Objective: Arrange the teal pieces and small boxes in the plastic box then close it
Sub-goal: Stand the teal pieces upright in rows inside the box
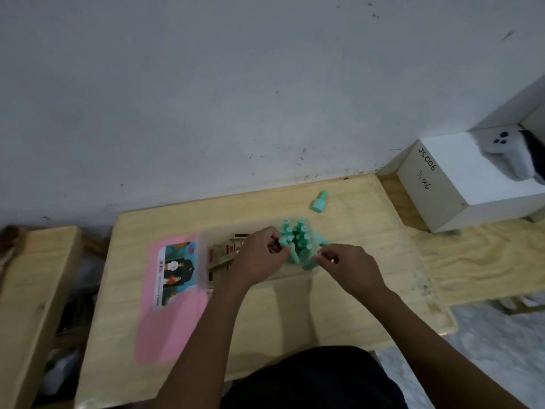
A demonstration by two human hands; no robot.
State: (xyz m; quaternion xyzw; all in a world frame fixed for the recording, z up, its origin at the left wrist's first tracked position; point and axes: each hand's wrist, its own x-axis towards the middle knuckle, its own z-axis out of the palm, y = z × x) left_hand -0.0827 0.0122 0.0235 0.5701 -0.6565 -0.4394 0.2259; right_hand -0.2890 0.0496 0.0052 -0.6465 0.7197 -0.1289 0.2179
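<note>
Most teal pieces (296, 242) and small boxes (224, 255) are already sitting inside the plastic box (203, 261) mid-desk, the left hand (259, 258) pinching one piece and the right hand (351, 265) curling beside them, while one stray piece (319, 201) is lying beyond it and the pink lid (174, 299) is waiting left.

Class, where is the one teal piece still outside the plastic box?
The loose teal piece lies on the wooden table, beyond the plastic box, toward the wall.

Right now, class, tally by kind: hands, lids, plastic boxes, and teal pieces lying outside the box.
Hands: 2, left hand and right hand
Pink lid: 1
Plastic box: 1
Teal piece outside the box: 1
Total: 5
</note>
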